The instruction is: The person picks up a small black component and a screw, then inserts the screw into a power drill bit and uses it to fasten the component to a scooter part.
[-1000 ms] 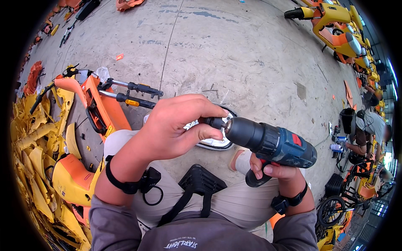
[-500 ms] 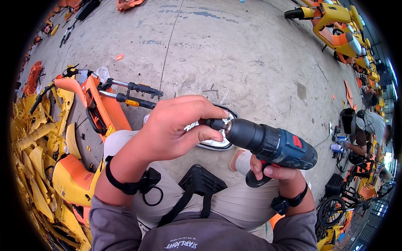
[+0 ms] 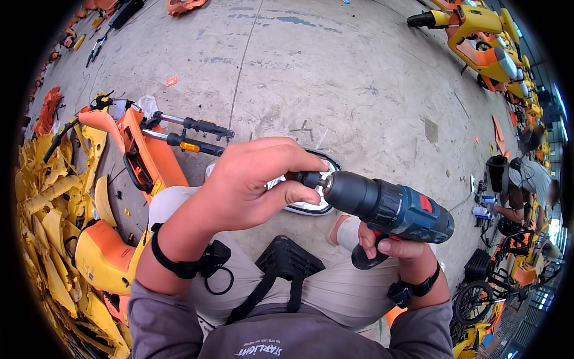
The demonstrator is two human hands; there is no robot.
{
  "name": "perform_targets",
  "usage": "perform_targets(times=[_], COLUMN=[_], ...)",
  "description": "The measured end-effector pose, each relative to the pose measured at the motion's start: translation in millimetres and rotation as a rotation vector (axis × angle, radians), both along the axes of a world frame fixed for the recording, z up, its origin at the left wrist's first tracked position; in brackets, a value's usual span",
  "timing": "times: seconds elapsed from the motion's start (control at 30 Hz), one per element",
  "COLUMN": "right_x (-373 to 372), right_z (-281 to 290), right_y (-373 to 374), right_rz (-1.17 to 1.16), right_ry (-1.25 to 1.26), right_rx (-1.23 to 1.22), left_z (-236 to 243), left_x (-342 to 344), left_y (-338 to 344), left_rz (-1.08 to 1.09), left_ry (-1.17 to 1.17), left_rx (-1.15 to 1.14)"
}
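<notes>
My right hand (image 3: pixel 388 244) grips the handle of a blue and black cordless drill (image 3: pixel 402 206), which points to the left. At the front of its black chuck (image 3: pixel 348 190), my left hand (image 3: pixel 263 179) pinches a short black socket bit (image 3: pixel 308 178) between thumb and fingers. A bit of metal shank shows between the socket and the chuck mouth. Behind my left hand, a white oval part with a dark rim (image 3: pixel 317 206) lies on the floor, partly hidden by the hand and the drill.
An orange and yellow scooter (image 3: pixel 146 146) lies at the left, its fork tubes (image 3: pixel 191 124) reaching toward my left hand. Beyond it is a heap of yellow panels (image 3: pixel 51 239). Yellow scooters (image 3: pixel 478 42) stand at the far right. A person (image 3: pixel 532 179) works among parts at the right.
Almost nothing differs. The drill and both hands have shifted very slightly to the right and down, with the same grip.
</notes>
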State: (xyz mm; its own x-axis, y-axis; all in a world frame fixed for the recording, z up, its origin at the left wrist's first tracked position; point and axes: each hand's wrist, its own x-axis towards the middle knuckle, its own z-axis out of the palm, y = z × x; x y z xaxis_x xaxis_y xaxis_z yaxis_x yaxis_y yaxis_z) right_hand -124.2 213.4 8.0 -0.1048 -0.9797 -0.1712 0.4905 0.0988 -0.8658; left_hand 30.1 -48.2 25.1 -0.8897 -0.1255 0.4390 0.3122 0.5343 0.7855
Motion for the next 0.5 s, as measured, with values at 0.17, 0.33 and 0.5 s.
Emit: perform_targets(times=[0.17, 0.33, 0.5], right_x=[0.4, 0.4, 1.0], right_z=[1.9, 0.7, -0.5], right_y=[-0.5, -1.6, -2.3], right_rz=[-0.008, 0.0, 0.001], right_ry=[-0.006, 0.016, 0.035], right_rx=[0.007, -0.009, -0.03], left_z=[0.2, 0.2, 1.0], left_x=[-0.2, -0.5, -0.3], left_y=[-0.2, -0.5, -2.3], left_rz=[0.0, 0.006, -0.004], left_ry=[-0.006, 0.006, 0.003], left_rx=[0.003, -0.002, -0.008])
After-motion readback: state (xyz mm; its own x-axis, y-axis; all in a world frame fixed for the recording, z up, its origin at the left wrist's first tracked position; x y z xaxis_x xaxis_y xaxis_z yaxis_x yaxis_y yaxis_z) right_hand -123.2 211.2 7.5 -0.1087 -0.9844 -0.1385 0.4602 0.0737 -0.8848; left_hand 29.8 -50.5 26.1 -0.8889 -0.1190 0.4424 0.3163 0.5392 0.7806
